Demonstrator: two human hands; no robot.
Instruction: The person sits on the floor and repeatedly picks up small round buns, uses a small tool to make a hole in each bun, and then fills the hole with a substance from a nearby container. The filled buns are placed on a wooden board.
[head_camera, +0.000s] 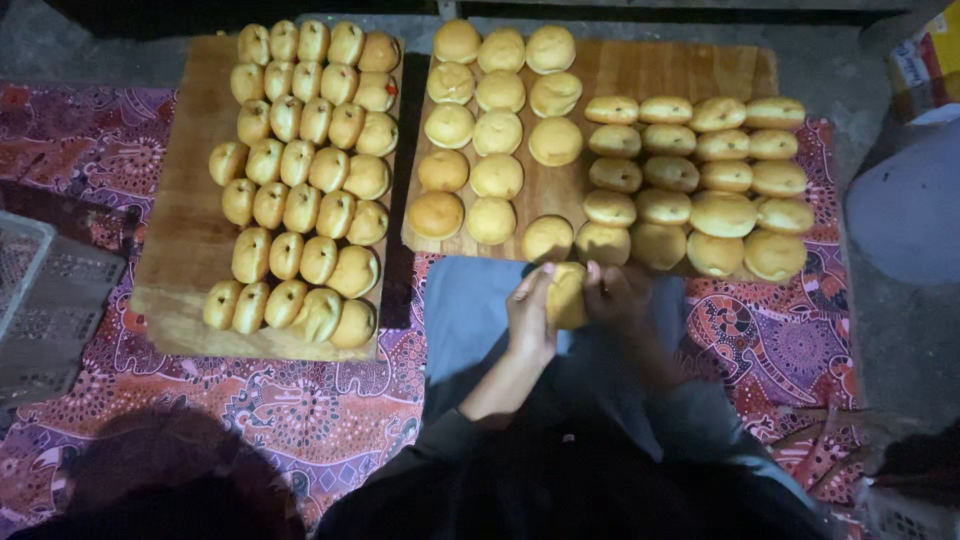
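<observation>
Far left: grey crate (40, 290) at the edge, on the patterned cloth (300, 410). Left board (175, 250): buns in tight rows, some showing dark filling spots, looks like the finished batch. Right board (660, 65): round plain buns on its left half, oval ones in rows on its right half, these look untouched. Near edge of the right board, centre: one bun (566, 295) held off the board between both hands. Left hand (530, 315) wrapped around its left side, fingers closed on it. Right hand (620, 295) pressed to its right side, also clamped on it; can't tell if it holds a tool. Judgement: roughly half done, right board's buns left.
</observation>
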